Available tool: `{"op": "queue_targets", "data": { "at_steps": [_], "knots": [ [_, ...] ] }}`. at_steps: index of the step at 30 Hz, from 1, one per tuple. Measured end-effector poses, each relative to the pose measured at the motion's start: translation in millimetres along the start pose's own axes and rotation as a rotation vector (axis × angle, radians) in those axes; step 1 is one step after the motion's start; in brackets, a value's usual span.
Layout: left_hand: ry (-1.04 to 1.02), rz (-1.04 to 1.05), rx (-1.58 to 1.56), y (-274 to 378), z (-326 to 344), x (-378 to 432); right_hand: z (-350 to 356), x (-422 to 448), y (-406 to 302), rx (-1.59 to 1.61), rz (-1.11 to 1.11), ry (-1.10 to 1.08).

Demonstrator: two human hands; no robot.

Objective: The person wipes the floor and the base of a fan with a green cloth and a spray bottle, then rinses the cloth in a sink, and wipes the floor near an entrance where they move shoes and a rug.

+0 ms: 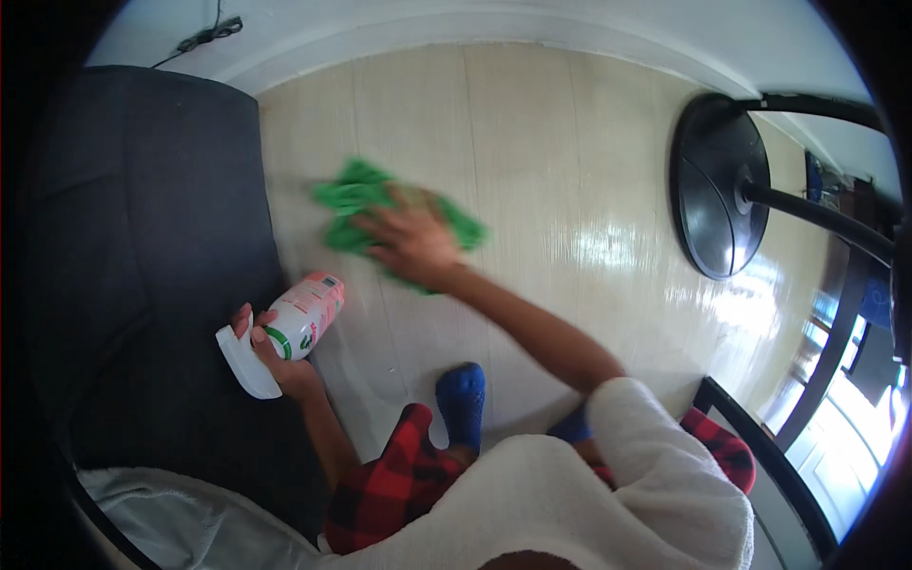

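Observation:
My right hand lies spread on a green cloth, pressing it against the pale plank floor; both hand and cloth are blurred. Around the neck of a white spray bottle with a pink printed label, my left hand is closed. The bottle is tilted, its white trigger head towards me and its base pointing away to the right. It is held beside the edge of a dark grey upholstered piece of furniture. Some left fingers are hidden behind the bottle neck.
A round black pedestal base with a pole stands on the right. A white wall with a skirting bounds the far side. A bundled black cable hangs top left. My blue-socked foot and a black frame are near me.

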State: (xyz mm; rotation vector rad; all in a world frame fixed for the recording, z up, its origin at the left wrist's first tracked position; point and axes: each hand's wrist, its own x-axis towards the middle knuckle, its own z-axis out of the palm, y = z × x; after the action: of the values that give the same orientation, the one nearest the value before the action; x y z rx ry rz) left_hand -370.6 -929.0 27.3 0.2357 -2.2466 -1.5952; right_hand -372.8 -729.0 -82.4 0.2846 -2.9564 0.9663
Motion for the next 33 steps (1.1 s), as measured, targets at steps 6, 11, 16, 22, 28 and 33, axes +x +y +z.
{"op": "queue_targets", "data": {
  "at_steps": [6, 11, 16, 22, 28, 33],
  "knots": [
    [-0.035, 0.112, 0.118, 1.0, 30.2, -2.6, -178.5, -86.6, 244.5, -0.612, 0.522, 0.266],
    [-0.007, 0.102, 0.132, -3.1, 28.8, -3.4, -103.2, -119.6, 179.1, -0.774, 0.622, 0.067],
    [0.012, 0.158, 0.152, 0.8, 14.8, -1.7, -100.6, -232.7, 76.7, -0.321, 0.182, -0.459],
    [-0.013, 0.140, 0.147, -4.6, 27.2, -5.5, -185.2, -109.6, 282.2, -0.624, 0.735, 0.477],
    [0.022, 0.112, 0.145, -3.7, 21.8, -4.0, -61.2, 88.5, 135.9, -0.650, 0.453, 0.209],
    [0.009, 0.166, 0.157, -14.1, 23.8, -2.4, -3.2, -23.3, 13.2, -0.119, -0.110, -0.082]
  ]
}}
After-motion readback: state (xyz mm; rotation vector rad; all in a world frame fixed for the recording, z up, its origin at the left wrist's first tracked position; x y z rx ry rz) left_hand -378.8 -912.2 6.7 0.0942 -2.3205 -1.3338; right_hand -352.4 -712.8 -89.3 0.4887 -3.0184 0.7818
